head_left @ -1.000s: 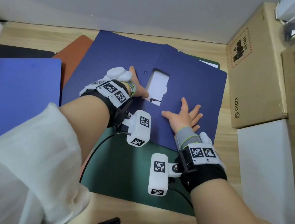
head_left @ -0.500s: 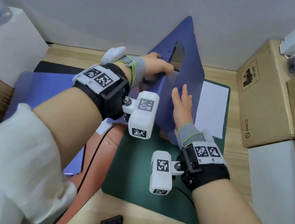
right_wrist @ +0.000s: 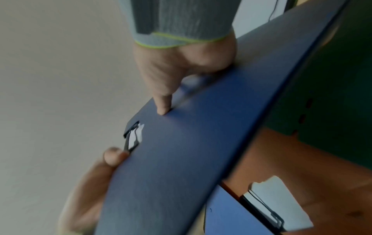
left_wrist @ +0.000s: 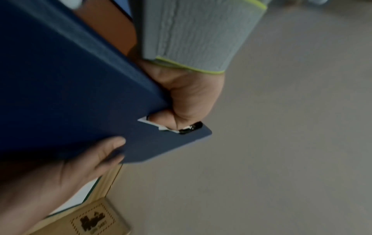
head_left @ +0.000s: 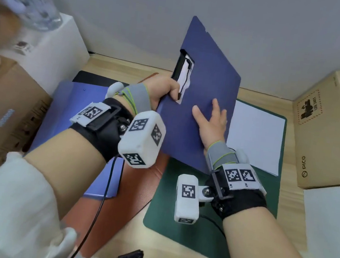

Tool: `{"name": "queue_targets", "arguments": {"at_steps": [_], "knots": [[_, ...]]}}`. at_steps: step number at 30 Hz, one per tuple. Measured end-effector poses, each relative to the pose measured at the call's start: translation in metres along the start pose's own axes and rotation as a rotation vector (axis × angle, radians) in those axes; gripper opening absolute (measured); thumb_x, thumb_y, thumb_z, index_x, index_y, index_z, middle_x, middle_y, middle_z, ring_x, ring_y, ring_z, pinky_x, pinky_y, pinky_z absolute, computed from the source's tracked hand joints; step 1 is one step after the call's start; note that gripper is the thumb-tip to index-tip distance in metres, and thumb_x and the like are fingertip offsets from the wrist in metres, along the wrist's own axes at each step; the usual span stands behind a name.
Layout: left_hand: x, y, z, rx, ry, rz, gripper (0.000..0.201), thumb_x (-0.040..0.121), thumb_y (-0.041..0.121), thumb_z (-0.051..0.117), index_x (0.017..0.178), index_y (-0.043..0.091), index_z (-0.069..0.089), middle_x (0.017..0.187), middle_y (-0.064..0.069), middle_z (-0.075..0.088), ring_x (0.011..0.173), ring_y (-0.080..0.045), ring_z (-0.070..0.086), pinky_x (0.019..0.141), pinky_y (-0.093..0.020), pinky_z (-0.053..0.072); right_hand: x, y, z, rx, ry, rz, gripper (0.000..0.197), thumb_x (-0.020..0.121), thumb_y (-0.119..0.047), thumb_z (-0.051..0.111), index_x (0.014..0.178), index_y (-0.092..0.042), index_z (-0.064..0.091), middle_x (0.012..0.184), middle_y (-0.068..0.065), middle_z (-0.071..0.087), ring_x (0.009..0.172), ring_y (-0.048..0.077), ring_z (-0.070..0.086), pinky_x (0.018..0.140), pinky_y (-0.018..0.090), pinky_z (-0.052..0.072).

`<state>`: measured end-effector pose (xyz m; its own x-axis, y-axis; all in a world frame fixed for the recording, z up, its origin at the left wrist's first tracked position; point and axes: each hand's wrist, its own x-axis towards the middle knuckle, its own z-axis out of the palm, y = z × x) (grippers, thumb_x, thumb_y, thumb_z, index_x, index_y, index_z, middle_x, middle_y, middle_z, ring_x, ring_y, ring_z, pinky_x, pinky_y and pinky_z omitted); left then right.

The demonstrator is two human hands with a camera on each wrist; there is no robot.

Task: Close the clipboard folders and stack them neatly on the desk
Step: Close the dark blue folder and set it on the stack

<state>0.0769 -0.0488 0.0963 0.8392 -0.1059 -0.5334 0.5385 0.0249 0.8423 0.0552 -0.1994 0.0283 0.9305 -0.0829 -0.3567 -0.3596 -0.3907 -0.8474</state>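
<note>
A closed dark blue clipboard folder [head_left: 208, 86] is held up off the desk, tilted with its top toward the wall. My left hand [head_left: 165, 89] grips its left edge, thumb at the clip cutout [left_wrist: 173, 125]. My right hand [head_left: 210, 121] lies flat on the cover with straight fingers; the right wrist view shows the fingertips [right_wrist: 163, 109] pressing the folder [right_wrist: 181, 159]. Below it an open green folder [head_left: 175, 215] holds a white sheet [head_left: 256, 135]. A brown folder [head_left: 126, 198], a lighter blue folder [head_left: 68, 112] and a black one [head_left: 85, 76] lie to the left.
Cardboard boxes stand at the right [head_left: 322, 137] and left [head_left: 1, 118] of the desk, with a white box [head_left: 41, 53] at the back left. The grey wall is close behind the raised folder. A black cable [head_left: 99, 206] runs from my left wrist.
The dark blue folder lay flat under both hands a second ago. My left hand has taken its edge and lifted it up and leftward, uncovering the green folder and its sheet.
</note>
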Motion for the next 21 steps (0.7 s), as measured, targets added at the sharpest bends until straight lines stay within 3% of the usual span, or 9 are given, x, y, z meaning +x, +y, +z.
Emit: {"name": "queue_targets", "arguments": {"at_steps": [3,5,8,12,14,16,18,20,21], "knots": [[-0.014,-0.016,-0.026,-0.002,-0.051,0.040,0.029,0.047,-0.008,0.033,0.068,0.008,0.043,0.048,-0.003,0.048,0.041,-0.017,0.046,0.049,-0.014,0.043,0.002,0.011,0.010,0.115,0.155,0.201,0.099,0.071,-0.056,0.066,0.150,-0.032,0.011,0.159,0.005,0.012,0.148,0.026,0.014,0.118,0.048,0.019],[-0.025,-0.029,-0.048,-0.036,-0.090,0.035,0.034,0.050,-0.010,0.031,0.071,0.013,0.043,0.044,0.002,0.046,0.036,-0.013,0.043,0.045,-0.011,0.040,0.002,0.016,0.023,0.233,0.176,0.259,0.108,0.064,-0.054,0.071,0.150,-0.028,0.011,0.155,0.005,0.024,0.143,0.028,0.028,0.114,0.049,0.029],[-0.032,-0.049,-0.080,-0.043,-0.053,0.023,0.042,0.050,-0.010,0.033,0.076,0.019,0.047,0.047,0.003,0.046,0.035,-0.011,0.045,0.043,-0.012,0.039,0.001,0.020,0.042,0.348,0.120,0.277,0.096,0.073,-0.038,0.072,0.149,-0.015,0.018,0.153,0.004,0.033,0.136,0.026,0.041,0.110,0.045,0.038],[-0.044,-0.078,-0.138,0.093,0.189,-0.084,0.037,0.043,-0.007,0.039,0.070,0.017,0.047,0.049,0.002,0.045,0.049,-0.017,0.041,0.041,-0.011,0.035,-0.009,0.012,0.086,0.413,0.054,0.252,0.068,0.068,-0.022,0.071,0.129,-0.004,0.050,0.128,0.013,0.062,0.113,0.031,0.062,0.099,0.048,0.049],[-0.046,-0.098,-0.169,0.163,0.381,-0.165,0.029,0.045,-0.005,0.043,0.067,0.014,0.048,0.049,-0.001,0.051,0.063,-0.022,0.044,0.046,-0.013,0.035,-0.017,0.003,0.111,0.428,-0.006,0.217,0.063,0.062,-0.017,0.068,0.121,0.000,0.056,0.118,0.018,0.067,0.097,0.030,0.066,0.093,0.049,0.053],[-0.048,-0.114,-0.188,0.242,0.526,-0.214,0.020,0.051,-0.004,0.052,0.068,0.007,0.054,0.064,-0.013,0.051,0.079,-0.026,0.049,0.054,-0.022,0.034,-0.025,-0.005,0.131,0.410,-0.070,0.199,0.065,0.060,-0.018,0.065,0.122,0.000,0.054,0.116,0.019,0.067,0.092,0.029,0.065,0.090,0.050,0.054],[-0.051,-0.129,-0.206,0.261,0.677,-0.241,0.029,0.064,-0.003,0.057,0.092,-0.005,0.064,0.082,-0.026,0.059,0.087,-0.037,0.057,0.055,-0.027,0.037,-0.032,-0.008,0.155,0.371,-0.140,0.200,0.060,0.067,-0.015,0.065,0.124,-0.003,0.051,0.118,0.017,0.066,0.098,0.031,0.065,0.091,0.050,0.053],[-0.052,-0.138,-0.214,0.275,0.796,-0.259,0.044,0.075,0.006,0.055,0.118,-0.002,0.060,0.114,-0.030,0.063,0.107,-0.044,0.060,0.075,-0.037,0.051,-0.035,-0.008,0.170,0.265,-0.189,0.189,0.061,0.063,-0.026,0.064,0.121,-0.011,0.056,0.121,0.015,0.063,0.106,0.034,0.064,0.095,0.049,0.051],[-0.053,-0.142,-0.218,0.283,0.835,-0.279,0.056,0.071,0.017,0.058,0.125,0.002,0.057,0.124,-0.027,0.060,0.114,-0.042,0.057,0.089,-0.041,0.050,-0.035,-0.006,0.179,0.205,-0.214,0.184,0.064,0.057,-0.034,0.062,0.118,-0.016,0.058,0.123,0.013,0.060,0.109,0.033,0.062,0.098,0.047,0.049]]}}
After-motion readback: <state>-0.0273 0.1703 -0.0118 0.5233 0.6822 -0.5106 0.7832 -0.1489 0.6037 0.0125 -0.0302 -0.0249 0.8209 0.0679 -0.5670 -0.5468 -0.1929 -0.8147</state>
